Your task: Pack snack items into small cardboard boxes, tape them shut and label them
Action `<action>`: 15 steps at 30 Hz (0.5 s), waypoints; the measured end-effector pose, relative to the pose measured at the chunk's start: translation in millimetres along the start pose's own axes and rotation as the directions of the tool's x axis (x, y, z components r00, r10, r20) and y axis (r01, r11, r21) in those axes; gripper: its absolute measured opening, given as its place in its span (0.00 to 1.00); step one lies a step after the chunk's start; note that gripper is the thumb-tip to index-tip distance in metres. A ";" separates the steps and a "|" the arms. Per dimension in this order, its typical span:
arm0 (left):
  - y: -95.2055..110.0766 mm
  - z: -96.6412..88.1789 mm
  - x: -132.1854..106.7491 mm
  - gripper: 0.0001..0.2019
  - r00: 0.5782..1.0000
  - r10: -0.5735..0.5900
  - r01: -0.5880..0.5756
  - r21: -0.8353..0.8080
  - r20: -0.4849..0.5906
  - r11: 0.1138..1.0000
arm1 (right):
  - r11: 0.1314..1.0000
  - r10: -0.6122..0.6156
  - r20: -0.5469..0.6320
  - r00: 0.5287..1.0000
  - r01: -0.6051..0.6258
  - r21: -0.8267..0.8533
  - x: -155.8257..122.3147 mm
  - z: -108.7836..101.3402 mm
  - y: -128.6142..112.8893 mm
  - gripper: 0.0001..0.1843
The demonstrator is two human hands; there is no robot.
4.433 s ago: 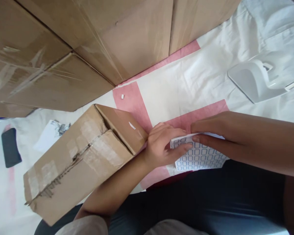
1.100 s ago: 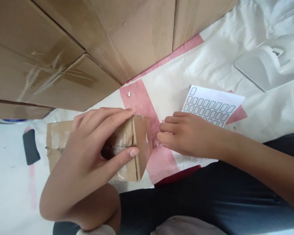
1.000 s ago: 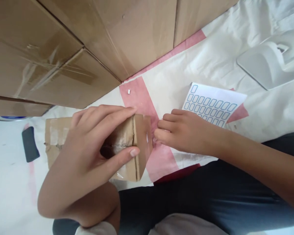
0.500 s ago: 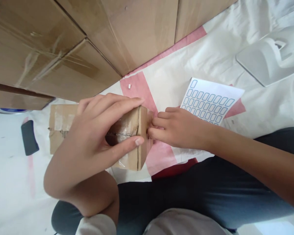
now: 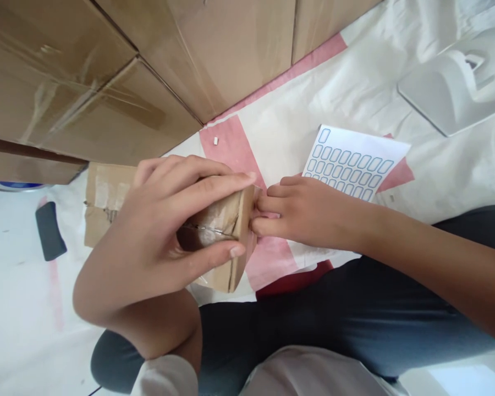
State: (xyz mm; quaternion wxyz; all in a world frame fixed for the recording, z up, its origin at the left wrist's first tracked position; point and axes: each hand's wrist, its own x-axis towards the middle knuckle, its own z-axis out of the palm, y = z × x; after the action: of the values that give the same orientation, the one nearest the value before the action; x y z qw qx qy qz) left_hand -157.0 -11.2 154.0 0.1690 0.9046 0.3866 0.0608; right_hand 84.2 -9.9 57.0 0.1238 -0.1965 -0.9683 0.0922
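Note:
My left hand [image 5: 160, 220] is wrapped over the top of a small taped cardboard box [image 5: 223, 217], the thumb on the near side and the fingers on the far side. Clear tape shines on the box's upper face around its seam. At the box's right end is my right hand [image 5: 303, 212], its fingers curled in and pressed together against that end face. Its fingertips are partly hidden, so I cannot make out what they pinch. Just beyond the right hand lies a white sheet of blue-outlined labels [image 5: 346, 162].
Large taped cardboard boxes [image 5: 239, 49] stand along the far left. A white plastic object [image 5: 441, 91] lies at the far right on the white-and-pink sheet [image 5: 272, 126]. At left are another cardboard piece [image 5: 103, 192] and a dark block [image 5: 50, 231]. A tiny white bit [image 5: 215, 141] lies beyond the hands.
The box's right end has turned slightly, and the left fingertips have shifted a little to the right with it. The right hand stays at the end face. The whole view has shifted slightly.

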 end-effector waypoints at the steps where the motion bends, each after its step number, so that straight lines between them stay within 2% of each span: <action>1: 0.1 0.0 0.0 0.27 1.000 -0.005 0.005 0.004 0.005 1.000 | 1.000 -0.002 0.001 1.000 0.002 0.003 0.0 0.1 -0.1 0.09; 10: -0.1 0.0 0.0 0.26 1.000 -0.014 0.014 0.015 0.011 1.000 | 0.998 -0.033 0.056 0.998 0.030 0.052 -1.2 -14.4 0.6 0.10; 15: -1.3 1.2 1.2 0.27 1.000 0.022 -0.022 0.008 -0.008 1.000 | 0.999 -0.010 0.087 0.996 0.007 0.035 -0.2 -6.1 -3.2 0.12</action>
State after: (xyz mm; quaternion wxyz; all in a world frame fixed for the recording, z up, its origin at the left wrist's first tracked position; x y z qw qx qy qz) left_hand -156.8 -9.8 152.4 0.1631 0.9092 0.3776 0.0645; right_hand 84.9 -12.1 63.4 0.0854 -0.1859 -0.9719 0.1168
